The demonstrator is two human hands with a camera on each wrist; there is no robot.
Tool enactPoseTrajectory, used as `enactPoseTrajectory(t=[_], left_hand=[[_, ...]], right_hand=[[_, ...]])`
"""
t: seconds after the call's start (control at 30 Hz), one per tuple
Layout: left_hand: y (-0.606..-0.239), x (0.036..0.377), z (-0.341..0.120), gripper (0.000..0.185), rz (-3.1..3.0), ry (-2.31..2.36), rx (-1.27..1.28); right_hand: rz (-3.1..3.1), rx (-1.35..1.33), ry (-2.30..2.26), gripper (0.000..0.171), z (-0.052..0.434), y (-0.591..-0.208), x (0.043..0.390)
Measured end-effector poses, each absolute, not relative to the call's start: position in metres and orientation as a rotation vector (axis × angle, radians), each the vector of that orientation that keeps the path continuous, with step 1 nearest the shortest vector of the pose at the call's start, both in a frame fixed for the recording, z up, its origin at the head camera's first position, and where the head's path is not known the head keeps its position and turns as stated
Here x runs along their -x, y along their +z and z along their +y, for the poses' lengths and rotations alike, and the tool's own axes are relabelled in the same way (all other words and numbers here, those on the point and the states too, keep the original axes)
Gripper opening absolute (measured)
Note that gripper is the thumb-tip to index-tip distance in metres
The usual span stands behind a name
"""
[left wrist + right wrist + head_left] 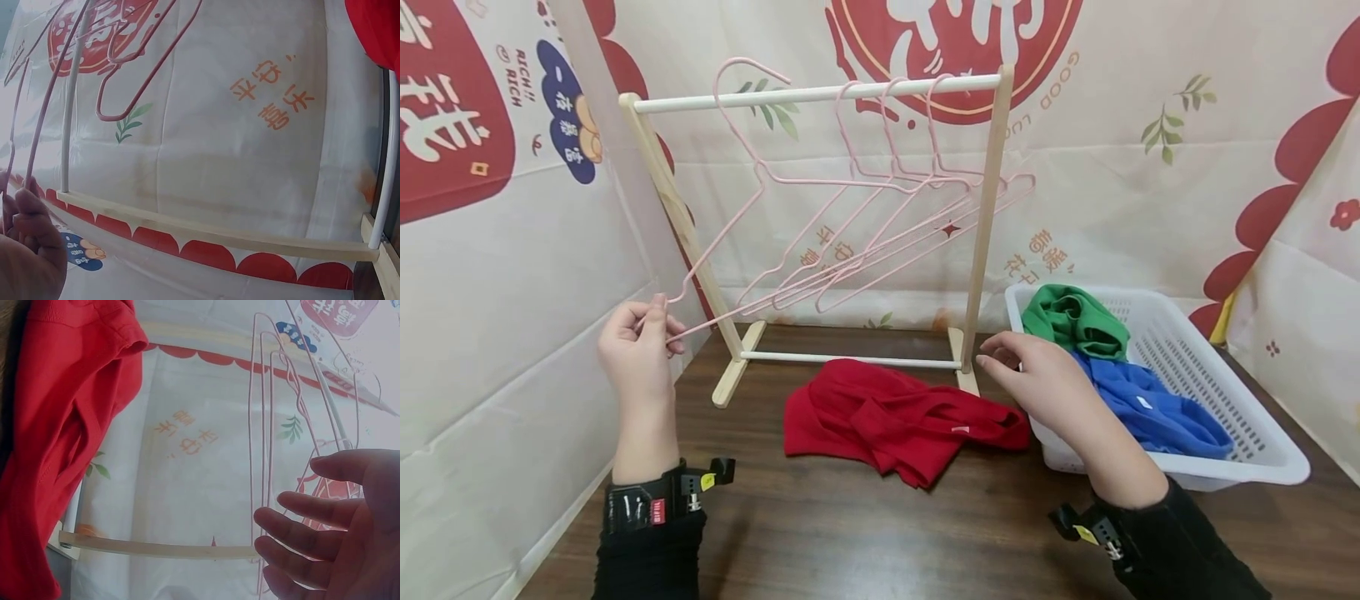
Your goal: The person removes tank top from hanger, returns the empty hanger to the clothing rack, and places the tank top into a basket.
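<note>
My left hand (642, 337) pinches the lower left corner of a pink clothes hanger (760, 177). The hanger's hook overlaps the left part of the white rail (812, 93) in the head view. Three more pink hangers (889, 137) hang on the rail further right. A crumpled red garment (895, 417) lies on the table in front of the rack. My right hand (1045, 375) holds nothing and hovers by the rack's right post, between the garment and a white basket; its fingers (300, 528) are spread loosely in the right wrist view.
The wooden rack (987, 233) stands on the brown table (850, 533) on two flat feet, joined by a low white bar (850, 358). In the basket (1277, 467) at the right lie a green garment (1075, 321) and a blue garment (1150, 408). Printed cloth walls (1120, 200) close off the back and sides.
</note>
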State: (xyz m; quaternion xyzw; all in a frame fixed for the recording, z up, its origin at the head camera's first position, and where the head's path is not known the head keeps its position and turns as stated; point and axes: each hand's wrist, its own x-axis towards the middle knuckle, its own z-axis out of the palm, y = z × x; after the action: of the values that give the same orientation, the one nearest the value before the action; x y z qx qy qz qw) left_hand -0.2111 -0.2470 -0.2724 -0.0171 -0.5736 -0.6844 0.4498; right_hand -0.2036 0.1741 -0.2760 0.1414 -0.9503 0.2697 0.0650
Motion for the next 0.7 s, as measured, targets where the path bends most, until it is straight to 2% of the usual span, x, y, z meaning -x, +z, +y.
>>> enactPoseTrajectory(t=[0.7], left_hand=[[-0.289,0.21,-0.28,0.033,-1.23,-1.61,-0.191]], right_hand=[[-2.839,-0.479,0.787,0.037,0.167,-0.269,0.193]])
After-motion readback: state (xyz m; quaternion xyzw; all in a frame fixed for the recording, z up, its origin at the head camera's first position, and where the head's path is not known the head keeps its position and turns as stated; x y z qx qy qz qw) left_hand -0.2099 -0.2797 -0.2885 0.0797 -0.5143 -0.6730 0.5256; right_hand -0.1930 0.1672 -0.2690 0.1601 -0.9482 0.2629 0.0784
